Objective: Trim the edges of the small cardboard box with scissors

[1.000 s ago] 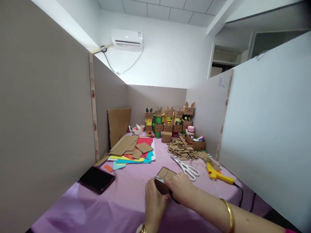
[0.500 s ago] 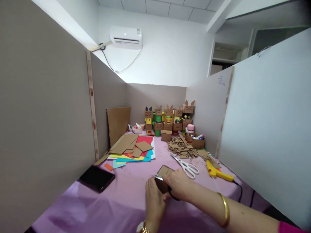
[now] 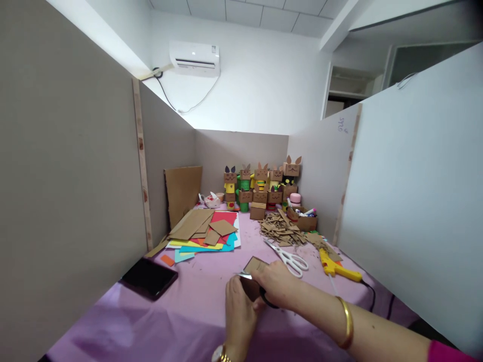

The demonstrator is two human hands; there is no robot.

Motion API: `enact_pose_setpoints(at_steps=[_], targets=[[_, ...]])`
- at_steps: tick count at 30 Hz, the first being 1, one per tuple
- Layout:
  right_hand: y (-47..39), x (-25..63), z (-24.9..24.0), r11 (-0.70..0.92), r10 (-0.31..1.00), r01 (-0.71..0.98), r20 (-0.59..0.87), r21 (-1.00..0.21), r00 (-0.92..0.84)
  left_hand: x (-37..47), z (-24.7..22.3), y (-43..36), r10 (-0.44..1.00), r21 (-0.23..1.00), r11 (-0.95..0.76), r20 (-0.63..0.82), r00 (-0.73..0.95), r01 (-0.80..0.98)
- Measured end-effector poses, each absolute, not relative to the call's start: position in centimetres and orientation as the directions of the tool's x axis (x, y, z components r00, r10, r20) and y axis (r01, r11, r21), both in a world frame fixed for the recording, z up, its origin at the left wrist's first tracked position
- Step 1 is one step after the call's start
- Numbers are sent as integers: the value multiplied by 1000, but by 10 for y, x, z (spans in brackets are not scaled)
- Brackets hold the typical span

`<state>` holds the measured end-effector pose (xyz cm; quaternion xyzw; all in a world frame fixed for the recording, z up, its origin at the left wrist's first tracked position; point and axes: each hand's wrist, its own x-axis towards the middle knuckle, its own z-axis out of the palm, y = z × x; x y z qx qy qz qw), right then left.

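Note:
My right hand [image 3: 274,282] is closed around dark-handled scissors [image 3: 268,299], whose silver blade shows at the upper edge of a brown cardboard piece [image 3: 250,288]. Fingers of my left hand [image 3: 239,302] grip that piece from the left and below. The cardboard has a lighter panel [image 3: 255,264] reaching away from me, behind my right fingers. How far the blades are apart is too small to tell. White-handled scissors [image 3: 291,260] lie on the purple cloth [image 3: 204,286] just beyond my right hand.
A black tablet [image 3: 149,277] lies at the left. Colored paper [image 3: 206,247] and cardboard sheets [image 3: 193,224] are stacked behind it. Cardboard scraps [image 3: 281,229] and a yellow glue gun [image 3: 339,266] are at the right. Cardboard animal figures [image 3: 260,182] stand at the back between grey partitions.
Both hands keep nearly the same place and grip. The blade tip reaches slightly farther left at the cardboard's edge. The whole view has shifted very slightly.

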<state>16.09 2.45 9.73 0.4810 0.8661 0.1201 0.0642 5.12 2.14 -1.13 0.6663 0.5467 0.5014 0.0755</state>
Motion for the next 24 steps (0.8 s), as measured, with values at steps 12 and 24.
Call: enact_pose_setpoints(at_steps=[12,24], targets=[[22,157,101,487,858,830,29,273,-513,52,-11,24,812,647,-351,570,-124,677],[29,158,96,514,844,810,4,283,-536,52,-9,23,813,629,-369,576,-91,684]])
